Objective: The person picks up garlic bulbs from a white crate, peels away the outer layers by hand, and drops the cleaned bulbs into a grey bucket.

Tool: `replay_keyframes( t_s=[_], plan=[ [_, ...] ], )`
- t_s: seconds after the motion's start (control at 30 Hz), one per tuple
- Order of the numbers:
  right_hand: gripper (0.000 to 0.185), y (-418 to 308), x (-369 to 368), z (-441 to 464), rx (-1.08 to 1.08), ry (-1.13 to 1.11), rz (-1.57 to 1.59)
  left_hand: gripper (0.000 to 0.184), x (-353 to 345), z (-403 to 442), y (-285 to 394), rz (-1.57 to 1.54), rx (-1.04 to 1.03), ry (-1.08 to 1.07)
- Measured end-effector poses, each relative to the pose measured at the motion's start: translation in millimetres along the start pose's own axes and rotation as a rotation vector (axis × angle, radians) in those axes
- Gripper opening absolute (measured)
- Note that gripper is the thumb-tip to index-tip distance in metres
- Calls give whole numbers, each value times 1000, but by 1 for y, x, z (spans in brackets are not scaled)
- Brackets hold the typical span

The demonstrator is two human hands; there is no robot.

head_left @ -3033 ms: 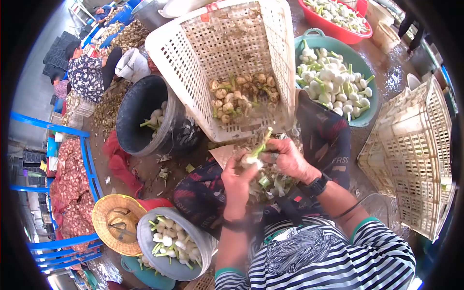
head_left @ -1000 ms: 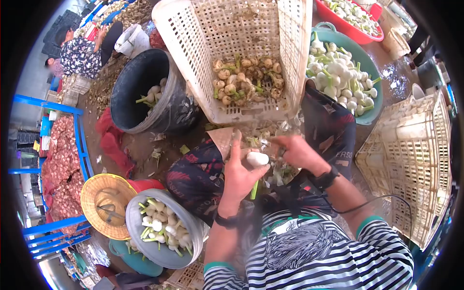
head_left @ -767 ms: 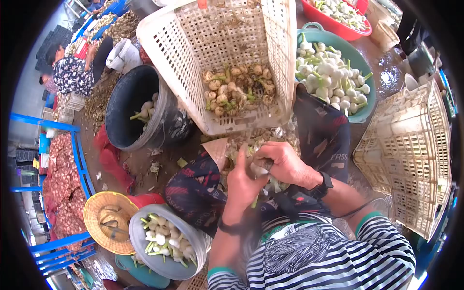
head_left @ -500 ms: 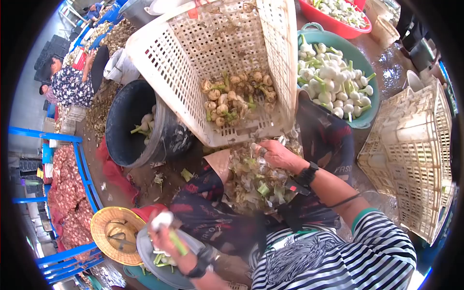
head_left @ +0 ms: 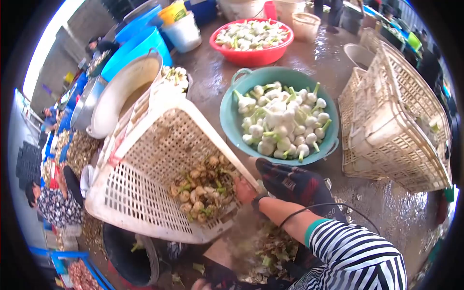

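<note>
My right hand [head_left: 245, 190] is at the right edge of the tilted white crate [head_left: 140, 203], beside the brown, unpeeled garlic bulbs [head_left: 197, 195]. Its fingers are blurred and partly hidden, so their grip cannot be made out. Only a small part of my left hand [head_left: 201, 284] shows at the bottom edge; its fingers and anything in them are hidden. Loose peelings [head_left: 270, 251] lie between my legs, below the crate. Behind my right knee stands a green basin [head_left: 227, 116] full of clean white garlic bulbs with green stems.
A red basin [head_left: 251, 58] of garlic stands further back. Stacked crates [head_left: 382, 125] are on the right. A dark bucket [head_left: 126, 256] sits at lower left, near a blue rail [head_left: 89, 266]. A co-worker [head_left: 58, 205] sits at far left; a large pale tub [head_left: 113, 104] is behind the crate.
The view has swung to the right. My right hand has moved from the peelings to the crate. My left hand, which held a peeled bulb over the grey bucket, is now almost out of view.
</note>
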State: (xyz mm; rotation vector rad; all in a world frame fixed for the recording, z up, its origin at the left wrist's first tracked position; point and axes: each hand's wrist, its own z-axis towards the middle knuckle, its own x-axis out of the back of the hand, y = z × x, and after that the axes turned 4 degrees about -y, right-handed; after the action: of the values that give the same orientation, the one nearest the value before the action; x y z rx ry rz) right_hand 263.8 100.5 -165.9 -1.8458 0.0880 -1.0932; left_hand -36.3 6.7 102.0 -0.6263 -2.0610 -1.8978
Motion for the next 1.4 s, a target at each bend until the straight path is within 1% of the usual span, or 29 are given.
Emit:
replay_keyframes(
  t_s=[0.03,0.07,0.1,0.13,0.17,0.2,0.27,0.3,0.33,0.4,0.43,0.47,0.5,0.53,0.57,0.6,0.63,0.67,0.73,0.8,0.83,0.93,0.97,1.07,1.1,1.2,1.23,1.33,1.4],
  plan=[
    [27,-1,3,-1,46,-48,5,23,-25,8,0,-179,34,-123],
    [26,-1,4,-3,94,-100,9,26,-40,20,-22,-101,53,-246],
    [26,-13,12,-11,67,-144,47,31,-64,21,-8,-295,98,-284],
    [26,-35,28,-24,43,-185,77,38,-78,23,4,-411,231,-302],
    [26,-51,44,-42,15,-229,104,40,-84,27,-15,-302,85,-350],
    [25,-59,52,-68,217,-158,332,43,-91,30,-39,-193,-58,-393],
    [23,-87,90,-118,421,-399,529,43,-101,27,-51,-115,-163,-377],
    [22,-95,101,-145,487,-438,462,44,-103,23,-55,-73,-213,-365],
    [24,-86,91,-164,661,-408,303,42,-102,19,-58,-222,-75,-430],
    [32,-90,121,-188,575,-587,441,40,-98,12,-49,-514,204,-550],
    [37,-92,144,-193,338,-669,707,40,-97,-4,-38,-563,117,-427],
    [41,-95,160,-194,88,-745,961,37,-101,-12,-38,-462,-24,-357],
    [40,-97,159,-195,97,-609,1015,35,-105,-16,-40,-360,-163,-283],
    [39,-95,148,-197,194,-607,877,33,-107,-19,-40,-257,-301,-209],
    [39,-104,145,-201,290,-595,738,43,-104,-20,-35,-44,-454,-200],
    [39,-110,147,-204,382,-579,598,42,-106,-24,-34,-112,-424,-147],
    [39,-112,155,-220,342,-635,531,42,-110,-29,-35,-179,-395,-92],
    [37,-115,151,-225,432,-516,540,42,-111,-32,-31,-244,-364,-38],
    [36,-115,154,-232,224,-617,652,37,-98,-44,-21,-15,-408,16],
    [36,-107,154,-232,338,-629,697,42,-84,-44,-25,161,-529,-1],
    [36,-101,152,-230,395,-632,716,44,-83,-40,-38,123,-505,0],
    [36,-88,147,-225,584,-619,675,39,-71,-49,-7,-63,-288,-148],
    [36,-97,164,-226,456,-698,613,34,-64,-56,17,-244,-148,-263],
    [38,-99,173,-230,464,-680,573,35,-74,-46,-10,-538,-92,-304],
    [42,-99,173,-231,497,-634,542,33,-76,-46,-19,-425,-137,-268],
    [44,-98,157,-237,442,-656,758,31,-78,-48,-25,84,-463,-136],
    [44,-97,156,-238,434,-652,700,30,-78,-49,-25,77,-483,-157],
    [43,-99,167,-237,416,-668,570,32,-83,-55,-18,-632,-77,-264],
    [41,-94,171,-232,464,-758,568,32,-72,-49,-21,-802,60,-334]
  ],
)
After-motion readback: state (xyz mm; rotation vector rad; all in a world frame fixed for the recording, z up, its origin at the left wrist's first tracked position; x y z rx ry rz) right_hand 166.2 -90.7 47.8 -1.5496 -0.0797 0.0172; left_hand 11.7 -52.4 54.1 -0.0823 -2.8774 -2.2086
